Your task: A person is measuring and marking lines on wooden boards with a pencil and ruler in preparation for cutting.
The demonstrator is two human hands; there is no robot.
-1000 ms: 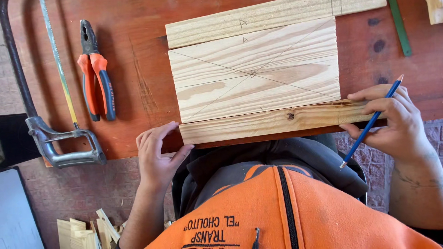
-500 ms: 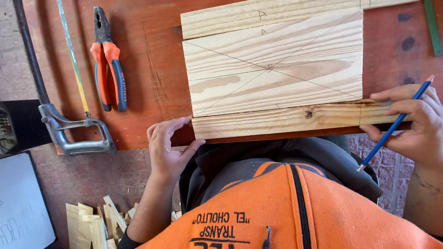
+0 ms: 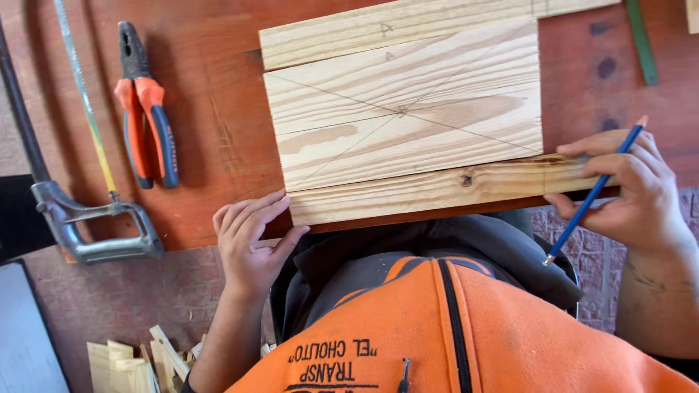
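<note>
A pale pine board (image 3: 408,109) lies on the reddish-brown table (image 3: 211,124), with two crossing diagonal pencil lines drawn on it. A narrow wood strip (image 3: 437,191) lies along its near edge, and another strip (image 3: 378,29) along its far edge. My left hand (image 3: 251,244) rests flat at the table's front edge, fingertips touching the near strip's left end. My right hand (image 3: 633,193) holds a blue pencil (image 3: 593,193) and rests on the near strip's right end. My orange top fills the bottom of the view.
Orange-handled pliers (image 3: 145,109) lie left of the board. A hacksaw (image 3: 87,175) lies at the table's left end. A green pencil-like stick (image 3: 643,44) sits at the upper right. Wood offcuts (image 3: 135,360) lie on the floor below.
The view has shifted, so everything sits further right and lower in frame. Both hands stay at the ends of the near strip; the pencil stays in my right hand.
</note>
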